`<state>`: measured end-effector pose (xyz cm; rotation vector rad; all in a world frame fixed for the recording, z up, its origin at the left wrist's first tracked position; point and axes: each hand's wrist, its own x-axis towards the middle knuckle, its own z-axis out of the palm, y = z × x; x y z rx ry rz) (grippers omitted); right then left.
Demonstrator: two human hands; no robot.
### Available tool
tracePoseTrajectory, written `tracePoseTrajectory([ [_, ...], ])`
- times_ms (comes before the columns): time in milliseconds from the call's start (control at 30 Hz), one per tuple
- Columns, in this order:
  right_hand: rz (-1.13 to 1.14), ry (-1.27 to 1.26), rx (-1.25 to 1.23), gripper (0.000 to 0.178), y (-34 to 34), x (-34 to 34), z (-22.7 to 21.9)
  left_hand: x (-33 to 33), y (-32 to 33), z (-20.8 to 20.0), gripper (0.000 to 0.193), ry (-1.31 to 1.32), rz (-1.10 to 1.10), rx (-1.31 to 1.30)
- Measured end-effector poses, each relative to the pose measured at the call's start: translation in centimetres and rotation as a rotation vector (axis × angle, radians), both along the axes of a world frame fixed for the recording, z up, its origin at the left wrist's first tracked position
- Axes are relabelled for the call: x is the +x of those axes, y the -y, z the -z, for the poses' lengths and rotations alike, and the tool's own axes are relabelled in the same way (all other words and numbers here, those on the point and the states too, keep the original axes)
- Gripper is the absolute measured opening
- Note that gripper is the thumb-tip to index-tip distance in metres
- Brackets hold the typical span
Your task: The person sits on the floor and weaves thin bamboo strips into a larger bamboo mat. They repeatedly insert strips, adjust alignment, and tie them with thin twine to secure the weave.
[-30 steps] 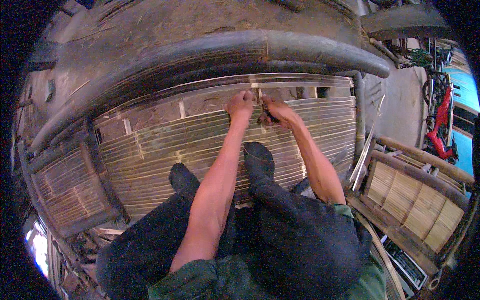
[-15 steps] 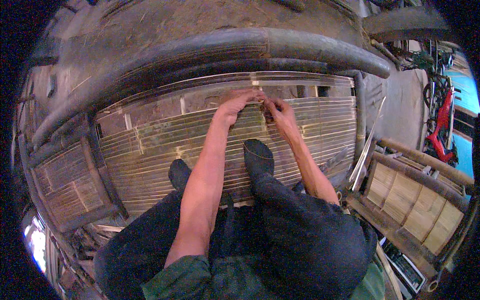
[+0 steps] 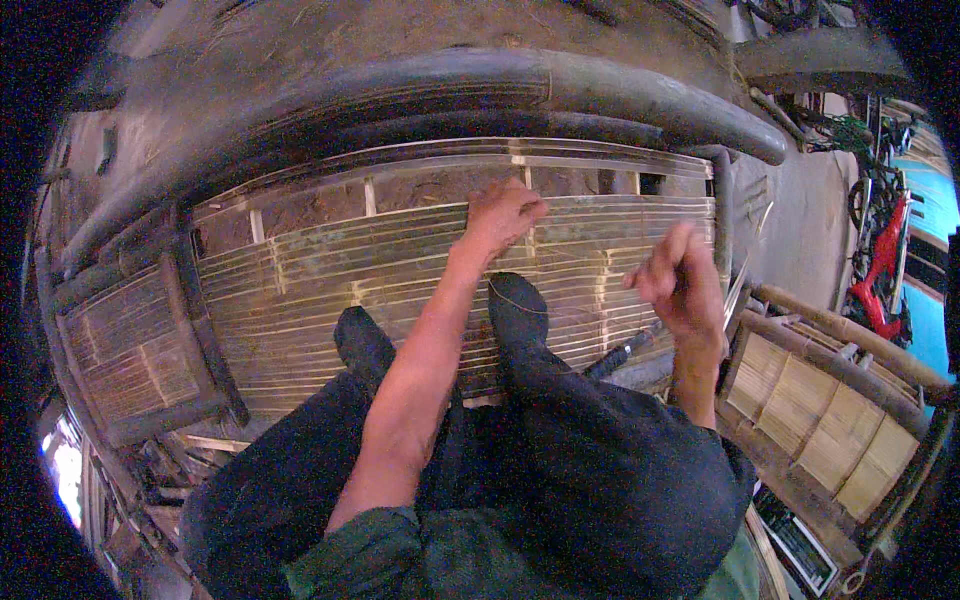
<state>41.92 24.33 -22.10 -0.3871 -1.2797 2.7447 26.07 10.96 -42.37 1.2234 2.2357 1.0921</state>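
Observation:
My left hand [image 3: 503, 214] is on the bamboo slat bench [image 3: 430, 270], at the far slats beside the open gap. Its fingers are bent and closed at a crosswise binding; what they grip, if anything, is too small to make out. Raised above the bench's right part is my right hand [image 3: 682, 278], its fingers curled but smeared by motion. A tool with a dark handle [image 3: 625, 350] lies on the slats below it, next to my right leg. My two feet in dark socks [image 3: 517, 303] rest on the slats.
A thick bamboo pole [image 3: 450, 85] runs along the bench's far side. At the right stands a bamboo frame with a pale slatted panel [image 3: 805, 400]; a darker panel [image 3: 135, 340] is at the left. Farther right are a red object [image 3: 885, 265] and blue sheeting [image 3: 920, 220].
My hands, together at the far slats before, are now apart. The right has swung right and toward me; the left has stayed close to the binding, shifting slightly right.

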Motion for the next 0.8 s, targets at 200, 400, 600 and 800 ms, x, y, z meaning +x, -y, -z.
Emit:
tracePoseTrajectory([
  [200,-0.101,0.789,0.520,0.072,-2.7,-5.6,14.1,-1.3,-1.1,-2.6,0.026,0.127,-0.338,0.087],
  [400,-0.445,0.894,0.739,0.078,-1.4,-8.4,17.0,-2.4,-0.1,-2.6,0.025,0.137,-0.365,0.140],
  [600,-0.421,0.810,0.679,0.081,-1.3,-9.0,17.1,-2.6,-0.5,-2.4,0.024,0.169,-0.335,0.086],
  [800,-0.457,0.951,0.592,0.070,-1.4,-9.4,16.4,-2.6,-0.7,-3.0,0.025,0.164,-0.315,0.091],
])
